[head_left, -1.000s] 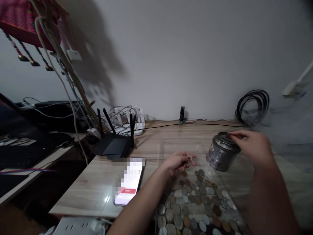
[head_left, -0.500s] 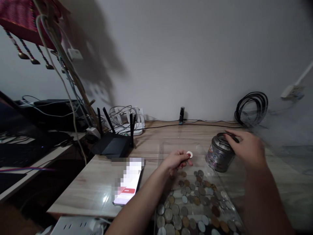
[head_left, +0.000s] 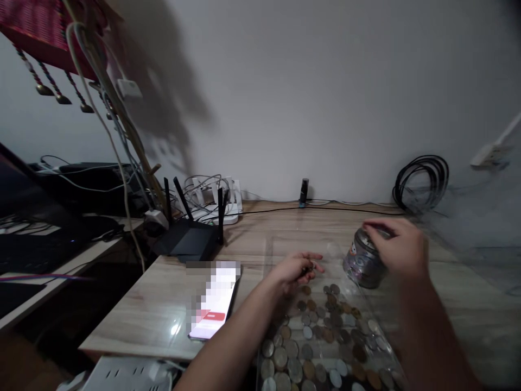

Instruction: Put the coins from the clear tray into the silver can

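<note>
My left hand point(head_left: 300, 270) hovers over the far end of a clear plastic tray point(head_left: 271, 247), palm turned up. Its fingers are partly curled, and small dark, shiny pieces that look like coins point(head_left: 310, 267) lie in them. Below it, many silver and copper coins point(head_left: 307, 331) are spread in the tray. On the right stands a grey metal tin point(head_left: 362, 263) with a coloured print. My right hand point(head_left: 396, 241) reaches over the tin's top, thumb and fingertips pressed together at the rim. What those fingertips hold, if anything, is hidden.
A phone point(head_left: 215, 304) with a lit screen lies left of the tray. Behind it are a black router point(head_left: 191, 239) and a white router point(head_left: 223, 212). A small dark bottle point(head_left: 303, 193) and coiled black cable point(head_left: 421, 182) stand by the wall. A power strip point(head_left: 126, 374) is at the front.
The pale round coin between my left thumb and finger no longer shows there; those fingers have spread. My right hand has moved slightly left across the tin's top.
</note>
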